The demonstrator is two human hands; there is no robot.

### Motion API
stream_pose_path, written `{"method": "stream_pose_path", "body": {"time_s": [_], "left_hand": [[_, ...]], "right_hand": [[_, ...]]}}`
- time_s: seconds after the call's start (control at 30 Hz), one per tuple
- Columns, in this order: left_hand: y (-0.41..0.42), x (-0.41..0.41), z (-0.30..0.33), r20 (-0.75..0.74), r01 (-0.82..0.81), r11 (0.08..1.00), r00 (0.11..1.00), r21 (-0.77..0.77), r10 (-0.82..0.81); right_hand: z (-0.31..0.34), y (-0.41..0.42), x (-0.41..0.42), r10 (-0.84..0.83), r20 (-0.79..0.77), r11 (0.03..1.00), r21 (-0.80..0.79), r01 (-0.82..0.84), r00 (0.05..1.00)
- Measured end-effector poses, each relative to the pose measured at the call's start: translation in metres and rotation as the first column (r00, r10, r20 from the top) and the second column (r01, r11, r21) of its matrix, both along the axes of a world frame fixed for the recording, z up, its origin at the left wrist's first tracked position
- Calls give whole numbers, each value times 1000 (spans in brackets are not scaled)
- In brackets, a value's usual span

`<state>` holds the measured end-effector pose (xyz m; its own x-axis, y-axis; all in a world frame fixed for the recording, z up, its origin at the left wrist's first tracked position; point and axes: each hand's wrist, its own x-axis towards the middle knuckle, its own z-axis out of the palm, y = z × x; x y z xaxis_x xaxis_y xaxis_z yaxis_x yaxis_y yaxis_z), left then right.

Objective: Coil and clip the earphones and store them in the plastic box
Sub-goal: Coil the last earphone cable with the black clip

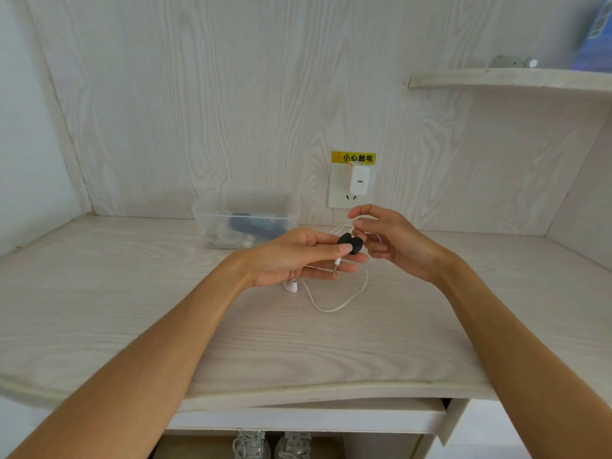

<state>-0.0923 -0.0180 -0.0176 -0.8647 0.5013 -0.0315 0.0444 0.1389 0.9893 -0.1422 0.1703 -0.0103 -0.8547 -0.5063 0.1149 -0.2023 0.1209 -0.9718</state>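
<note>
- Two hands meet above the worktop — left hand [298,256] pinches the black clip [350,243], right hand [390,240] pinches the earphones' [334,303] cord.
- Wind even loops, keeping tension; plastic box [246,218] waits at 10 o'clock.

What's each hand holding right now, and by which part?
Left hand pinches the black clip by its near end, thumb on top, the plug lying across its fingers. Right hand pinches the white earphone cable just behind the clip.
</note>
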Motion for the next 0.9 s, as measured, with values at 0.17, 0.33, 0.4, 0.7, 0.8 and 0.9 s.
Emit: {"method": "stream_pose_path", "body": {"time_s": [0.17, 0.33, 0.4, 0.7, 0.8, 0.9], "left_hand": [[0, 1, 4, 4, 34, 995, 999, 91, -35], [-2, -3, 6, -20, 56, 974, 998, 219, -53], [-4, -8, 4, -17, -5, 951, 1000, 308, 11], [-6, -23, -10, -141, -350, 889, 904, 295, 403], [-4, -24, -13, -180, -386, 879, 878, 280, 443], [-5, -25, -13, -169, -462, 822, 828, 335, 534]], "right_hand": [[-1, -3, 3, 21, -8, 1000, -9, -22, 1000], [-9, -15, 6, 48, -90, 998, 48, -44, 995], [-12, -20, 8, 19, -150, 996, 94, -4, 989], [-21, -26, 7, -103, -545, 891, 322, 321, 832], [-19, -21, 10, -87, -572, 861, 368, 350, 816], [-14, -23, 19, 33, -480, 893, 408, 190, 877]]}}
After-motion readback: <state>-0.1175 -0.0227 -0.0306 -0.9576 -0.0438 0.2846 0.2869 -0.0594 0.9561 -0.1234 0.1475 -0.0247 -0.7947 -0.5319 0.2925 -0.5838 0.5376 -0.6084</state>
